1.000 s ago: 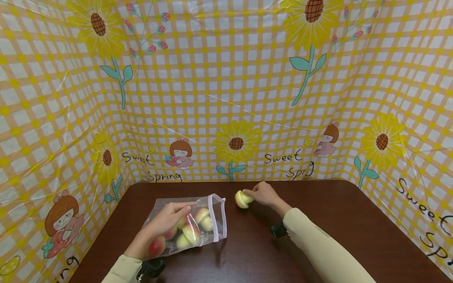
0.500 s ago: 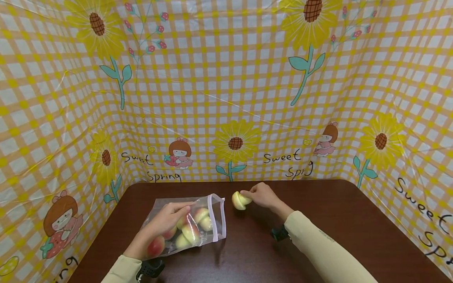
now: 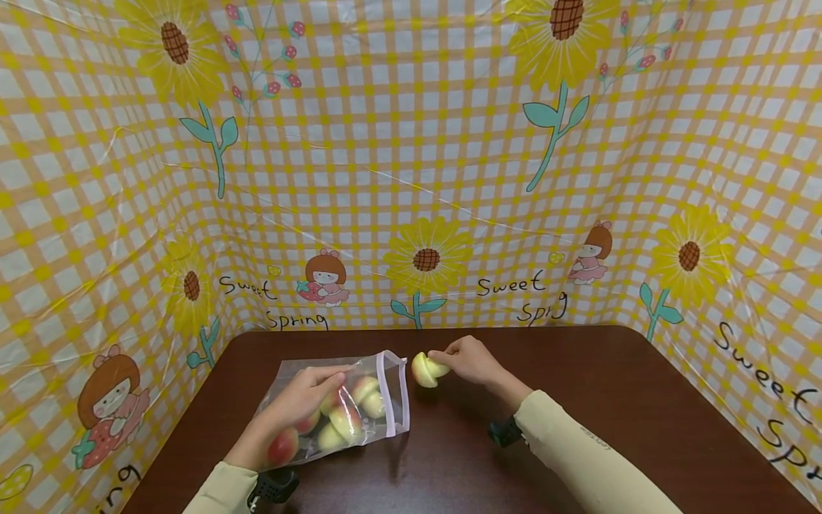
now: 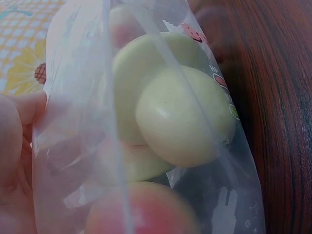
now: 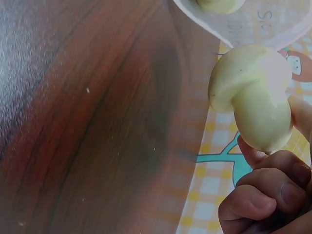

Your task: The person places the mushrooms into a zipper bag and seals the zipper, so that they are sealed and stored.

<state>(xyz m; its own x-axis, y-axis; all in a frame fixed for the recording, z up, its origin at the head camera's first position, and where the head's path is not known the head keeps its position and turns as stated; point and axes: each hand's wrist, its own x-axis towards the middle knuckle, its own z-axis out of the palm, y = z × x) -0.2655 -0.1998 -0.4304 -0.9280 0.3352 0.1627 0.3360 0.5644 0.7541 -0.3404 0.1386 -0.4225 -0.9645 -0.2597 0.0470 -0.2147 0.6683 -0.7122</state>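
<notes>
A toy mushroom (image 3: 425,370) with a red-and-yellow cap and a pale stem is pinched by its stem in my right hand (image 3: 474,363). It is held just right of the mouth of a clear plastic bag (image 3: 389,407), apart from it. My left hand (image 3: 311,391) grips the bag by its upper side, thumb towards me. Inside the bag lie several similar mushrooms (image 4: 183,117), seen through the plastic. The right wrist view shows the held mushroom's rounded cap and stem, with the thumb and fingers (image 5: 251,204) at the stem end.
The bag lies on a dark brown wooden table (image 3: 565,428), its white-edged mouth facing right. A yellow checked cloth (image 3: 411,178) with sunflowers stands behind and along both sides of the table.
My right hand has moved left and slightly towards me, bringing the mushroom closer to the bag's mouth. The left hand and the bag have stayed in place.
</notes>
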